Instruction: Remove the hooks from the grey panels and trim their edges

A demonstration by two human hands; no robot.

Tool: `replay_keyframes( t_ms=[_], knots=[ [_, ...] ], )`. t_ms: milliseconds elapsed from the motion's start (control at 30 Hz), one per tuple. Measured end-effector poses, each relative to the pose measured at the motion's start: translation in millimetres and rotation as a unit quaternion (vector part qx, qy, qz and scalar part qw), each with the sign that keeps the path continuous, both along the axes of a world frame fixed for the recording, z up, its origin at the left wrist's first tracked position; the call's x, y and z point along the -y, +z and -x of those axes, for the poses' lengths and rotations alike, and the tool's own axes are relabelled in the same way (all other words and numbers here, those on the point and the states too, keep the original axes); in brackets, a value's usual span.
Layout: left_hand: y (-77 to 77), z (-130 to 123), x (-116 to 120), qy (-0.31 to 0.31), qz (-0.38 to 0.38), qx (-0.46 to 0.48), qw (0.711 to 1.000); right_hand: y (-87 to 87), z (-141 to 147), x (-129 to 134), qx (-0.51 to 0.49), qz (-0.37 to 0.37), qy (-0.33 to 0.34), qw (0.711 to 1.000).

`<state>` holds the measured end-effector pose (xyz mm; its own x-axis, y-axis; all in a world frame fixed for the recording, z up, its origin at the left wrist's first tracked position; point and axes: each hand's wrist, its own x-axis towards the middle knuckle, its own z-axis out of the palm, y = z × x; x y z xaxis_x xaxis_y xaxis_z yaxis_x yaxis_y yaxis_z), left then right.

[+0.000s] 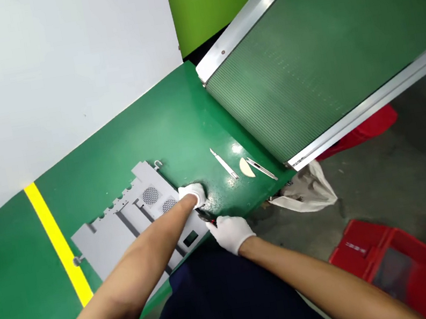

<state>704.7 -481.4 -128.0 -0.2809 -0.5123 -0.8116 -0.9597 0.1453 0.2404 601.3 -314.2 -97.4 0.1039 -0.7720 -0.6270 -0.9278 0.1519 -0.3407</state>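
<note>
A grey plastic panel (126, 225) with round vent grilles lies flat on the green table (175, 127). My left hand (193, 194), in a white glove, rests on the panel's right end and presses it down. My right hand (230, 232), also gloved in white, sits at the table's near edge beside the panel's corner and grips a small tool with red handles (207, 218). The tool's tip meets the panel's edge just below my left hand.
Two thin metal blades (224, 163) (262, 168) and a pale half-round piece (246, 167) lie right of the panel. A green conveyor belt (311, 39) rises to the right. Red crates (402, 264) and a white bag (304, 190) sit on the floor. A yellow stripe (57, 242) crosses the table.
</note>
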Motion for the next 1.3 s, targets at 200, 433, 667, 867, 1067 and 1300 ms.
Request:
replay_keyframes(
  t_ms=[200, 433, 667, 867, 1067, 1300],
  knots=[
    [43.0, -37, 6, 0.235, 0.024, -0.274, 0.932, -9.0, 35, -10, 0.076, -0.073, -0.129, 0.986],
    [45.6, 75, -59, 0.225, -0.216, -0.314, 0.897, -27.8, 65, -31, 0.118, -0.120, -0.305, 0.937],
    [56.8, 114, -44, 0.156, -0.108, -0.345, 0.919, -27.7, 65, -30, 0.125, -0.101, -0.342, 0.926],
    [44.8, -64, 49, 0.356, 0.249, -0.195, 0.880, -16.5, 49, 3, 0.155, -0.065, -0.261, 0.951],
    [51.8, -181, 42, 0.504, 0.313, -0.074, 0.801, -14.1, -18, 96, 0.181, -0.050, -0.118, 0.975],
    [46.8, -204, 18, 0.519, 0.307, -0.078, 0.794, -25.4, -79, 181, 0.131, -0.056, -0.075, 0.987]
  ],
)
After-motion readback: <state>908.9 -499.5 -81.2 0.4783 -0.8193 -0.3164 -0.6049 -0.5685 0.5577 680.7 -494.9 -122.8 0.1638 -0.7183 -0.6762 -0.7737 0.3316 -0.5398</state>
